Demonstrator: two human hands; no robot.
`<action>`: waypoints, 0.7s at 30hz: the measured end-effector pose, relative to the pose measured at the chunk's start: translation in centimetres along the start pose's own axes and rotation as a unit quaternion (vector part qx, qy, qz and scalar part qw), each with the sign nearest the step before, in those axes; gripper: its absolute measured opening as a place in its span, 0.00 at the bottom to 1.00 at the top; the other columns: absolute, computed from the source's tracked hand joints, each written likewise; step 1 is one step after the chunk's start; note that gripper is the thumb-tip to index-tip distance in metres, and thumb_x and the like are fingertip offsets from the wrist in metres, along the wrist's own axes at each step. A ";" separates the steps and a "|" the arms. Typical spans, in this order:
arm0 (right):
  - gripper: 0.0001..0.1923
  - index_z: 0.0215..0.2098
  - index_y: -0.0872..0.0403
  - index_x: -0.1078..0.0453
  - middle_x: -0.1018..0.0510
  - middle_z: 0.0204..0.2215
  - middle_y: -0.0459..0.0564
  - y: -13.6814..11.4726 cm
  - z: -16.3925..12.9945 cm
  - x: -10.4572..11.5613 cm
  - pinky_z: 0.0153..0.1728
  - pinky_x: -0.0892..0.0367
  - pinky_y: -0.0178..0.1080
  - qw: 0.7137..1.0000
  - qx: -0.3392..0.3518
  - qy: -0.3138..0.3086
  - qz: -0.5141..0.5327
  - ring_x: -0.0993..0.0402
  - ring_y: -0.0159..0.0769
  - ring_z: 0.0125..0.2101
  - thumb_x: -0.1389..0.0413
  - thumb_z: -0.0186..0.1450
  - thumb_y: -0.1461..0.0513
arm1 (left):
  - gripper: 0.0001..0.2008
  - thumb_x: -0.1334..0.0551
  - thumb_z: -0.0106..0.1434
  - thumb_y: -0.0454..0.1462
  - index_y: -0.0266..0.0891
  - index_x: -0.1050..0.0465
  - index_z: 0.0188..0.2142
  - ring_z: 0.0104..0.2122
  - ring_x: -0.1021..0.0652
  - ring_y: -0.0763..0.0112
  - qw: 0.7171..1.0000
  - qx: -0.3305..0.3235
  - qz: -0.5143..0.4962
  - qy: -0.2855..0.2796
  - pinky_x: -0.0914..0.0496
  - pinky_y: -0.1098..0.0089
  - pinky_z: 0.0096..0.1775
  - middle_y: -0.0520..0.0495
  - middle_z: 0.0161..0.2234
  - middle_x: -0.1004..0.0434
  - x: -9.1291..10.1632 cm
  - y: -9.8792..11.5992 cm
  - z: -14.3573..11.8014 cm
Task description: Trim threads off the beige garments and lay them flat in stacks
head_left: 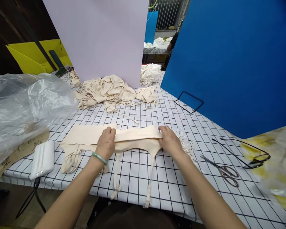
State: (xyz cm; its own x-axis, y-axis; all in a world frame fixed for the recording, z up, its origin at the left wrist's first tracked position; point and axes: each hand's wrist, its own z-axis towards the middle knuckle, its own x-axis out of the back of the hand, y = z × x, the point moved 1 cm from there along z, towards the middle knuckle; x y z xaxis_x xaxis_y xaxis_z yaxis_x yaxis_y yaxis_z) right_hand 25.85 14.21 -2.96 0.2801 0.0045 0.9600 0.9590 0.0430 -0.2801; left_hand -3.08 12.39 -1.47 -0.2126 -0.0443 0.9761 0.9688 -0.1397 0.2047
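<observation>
A cream strapped garment lies on the checked tablecloth in front of me, its upper edge folded over in a band. Two thin straps hang from it toward the table's front edge. My left hand, with a green bangle at the wrist, has its fingers closed on the cloth near the middle. At the right end, my right hand pinches the folded band; its fingertips are partly hidden. Another flat cream piece with looped straps extends to the left, beside and partly behind my left hand.
A heap of cream garments lies at the back. Scissors, eyeglasses and thread scraps are on the right. At the left are a white power bank and clear plastic. A blue board and a pale board stand behind.
</observation>
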 end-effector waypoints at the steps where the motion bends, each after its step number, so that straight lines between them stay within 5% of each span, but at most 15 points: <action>1: 0.21 0.52 0.52 0.33 0.27 0.49 0.54 0.8 -0.7 0.7 0.38 0.36 0.41 0.999 0.016 -0.043 0.028 0.30 0.45 0.47 0.46 0.60 0.69 | 0.13 0.45 0.55 0.23 0.38 0.33 0.36 0.40 0.28 0.57 0.999 -0.007 -0.021 -0.046 0.30 0.60 0.41 0.42 0.39 0.31 0.2 -0.3 -0.3; 4: 0.22 0.53 0.47 0.32 0.27 0.51 0.50 2.8 -2.2 2.2 0.41 0.34 0.41 0.977 0.011 -0.150 0.150 0.29 0.44 0.47 0.41 0.61 0.56 | 0.09 0.38 0.61 0.38 0.38 0.29 0.41 0.42 0.26 0.58 0.983 -0.032 -0.110 -0.145 0.29 0.60 0.45 0.43 0.42 0.28 0.9 -1.3 -0.7; 6: 0.18 0.49 0.47 0.30 0.26 0.48 0.50 3.4 -1.8 2.4 0.39 0.34 0.41 0.972 -0.052 -0.113 0.199 0.28 0.43 0.43 0.45 0.63 0.51 | 0.15 0.41 0.64 0.45 0.37 0.28 0.43 0.46 0.27 0.56 0.988 -0.011 -0.096 -0.116 0.30 0.58 0.47 0.41 0.44 0.27 1.3 -1.5 0.2; 9: 0.11 0.36 0.52 0.29 0.25 0.41 0.53 2.7 0.7 1.1 0.44 0.38 0.46 0.977 -0.119 0.010 0.176 0.31 0.47 0.44 0.45 0.61 0.54 | 0.16 0.44 0.67 0.42 0.34 0.28 0.47 0.53 0.32 0.48 0.998 0.007 0.017 -0.065 0.35 0.52 0.52 0.35 0.51 0.30 1.1 -0.5 2.9; 13: 0.09 0.24 0.52 0.35 0.26 0.33 0.52 0.6 3.0 -1.2 0.44 0.38 0.47 0.974 -0.108 0.015 0.201 0.33 0.50 0.44 0.39 0.52 0.58 | 0.15 0.35 0.57 0.40 0.36 0.26 0.44 0.53 0.33 0.47 0.986 -0.068 0.049 -0.147 0.38 0.49 0.53 0.36 0.50 0.29 -0.4 1.4 6.5; 17: 0.11 0.28 0.51 0.39 0.29 0.26 0.44 0.8 1.5 -0.3 0.31 0.36 0.37 0.951 -0.065 -0.004 0.303 0.31 0.37 0.30 0.45 0.60 0.53 | 0.03 0.35 0.51 0.33 0.38 0.28 0.25 0.46 0.28 0.53 0.971 -0.111 0.027 -0.210 0.35 0.55 0.49 0.42 0.39 0.25 -0.3 1.2 7.9; 21: 0.16 0.37 0.49 0.42 0.26 0.28 0.44 2.9 0.5 0.9 0.29 0.33 0.37 0.891 -0.032 0.012 0.453 0.28 0.36 0.28 0.45 0.61 0.49 | 0.02 0.37 0.54 0.34 0.40 0.28 0.30 0.34 0.24 0.65 0.966 -0.131 -0.010 -0.220 0.30 0.67 0.38 0.50 0.32 0.24 1.4 0.5 8.3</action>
State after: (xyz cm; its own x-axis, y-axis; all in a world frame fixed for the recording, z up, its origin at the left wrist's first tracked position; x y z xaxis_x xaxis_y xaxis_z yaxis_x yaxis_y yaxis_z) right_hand 28.89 14.83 -2.95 0.9402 -0.0136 0.3404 0.3400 -0.0249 -0.9401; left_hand -1.87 20.47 0.64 -0.1006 0.3785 0.9201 0.8868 -0.3852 0.2554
